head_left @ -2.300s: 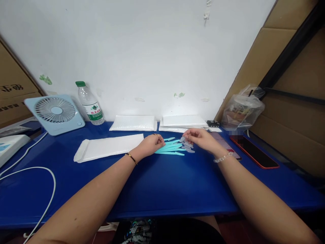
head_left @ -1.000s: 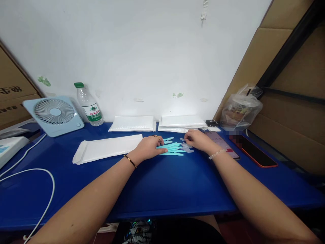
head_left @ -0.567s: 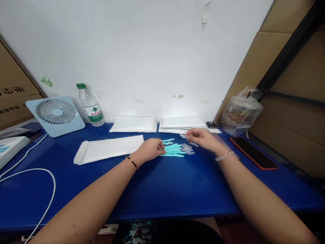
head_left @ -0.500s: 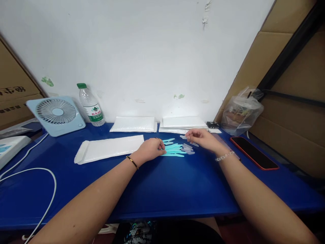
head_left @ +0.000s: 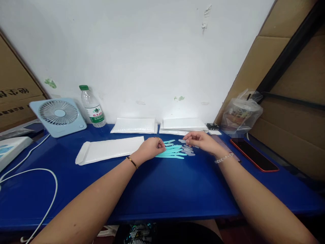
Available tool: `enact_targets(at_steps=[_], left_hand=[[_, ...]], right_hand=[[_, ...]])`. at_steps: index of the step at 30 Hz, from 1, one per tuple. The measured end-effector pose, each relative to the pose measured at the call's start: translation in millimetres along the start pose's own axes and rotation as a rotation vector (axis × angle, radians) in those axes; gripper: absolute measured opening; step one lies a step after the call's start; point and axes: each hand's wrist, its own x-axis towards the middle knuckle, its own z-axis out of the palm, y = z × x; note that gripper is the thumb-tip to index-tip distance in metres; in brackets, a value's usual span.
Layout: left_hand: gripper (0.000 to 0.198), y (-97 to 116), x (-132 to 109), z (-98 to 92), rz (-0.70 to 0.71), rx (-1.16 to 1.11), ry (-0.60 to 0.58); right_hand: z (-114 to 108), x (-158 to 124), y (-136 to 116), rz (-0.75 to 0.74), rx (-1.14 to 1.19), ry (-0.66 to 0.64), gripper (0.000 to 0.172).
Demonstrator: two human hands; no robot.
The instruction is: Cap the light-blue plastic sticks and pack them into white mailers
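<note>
Slim teal eyebrow razors lie in a loose pile on the blue table. My left hand is closed at the pile's left side, with thumb and fingertips pinching the end of a teal razor; the fingers partly hide it. Just right of the pile, several small translucent caps lie close together. My right hand is closed in a pinch on another translucent blade cap, held near the pile's upper right. A white padded envelope lies flat left of my left hand.
More white padded envelopes lie along the wall, with a second stack to their right. A blue fan and a water bottle stand at the left. On the right are a red-edged phone and a bagged container.
The view has shifted slightly. My right hand and the cap have moved slightly left. My left hand stays nearly in place at the razors.
</note>
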Motion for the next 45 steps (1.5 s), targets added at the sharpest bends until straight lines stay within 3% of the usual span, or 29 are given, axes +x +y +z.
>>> enact_targets(at_steps=[11,19,25,30,34,40,45], left_hand=[[0.031,-4,4,-7.4,-0.055,-0.186,-0.027],[0.029,-2,5,-3.7,-0.002,-0.146,-0.039],[0.020,-13,11,-5.7,-0.002,0.151,0.159],[0.024,-12,9,-8.5,0.053,0.298,0.200],[0.025,-5,5,-7.1,0.110,0.331,0.077],[0.019,-5,5,-1.2,0.020,0.232,0.003],[0.022,-9,8,-3.6,-0.026,0.140,0.030]], right_hand=[[1,2,5,-0.067,-0.112,0.057,0.034],[20,4,0,-0.057,-0.087,-0.024,0.031],[-7,2,9,-0.031,-0.565,0.211,0.017],[-23,-1,19,0.146,-0.829,0.106,0.008],[-17,2,19,0.172,-0.915,0.086,0.006],[-16,4,20,0.151,-0.906,0.119,0.010],[-16,3,18,0.027,-0.495,0.136,0.018]])
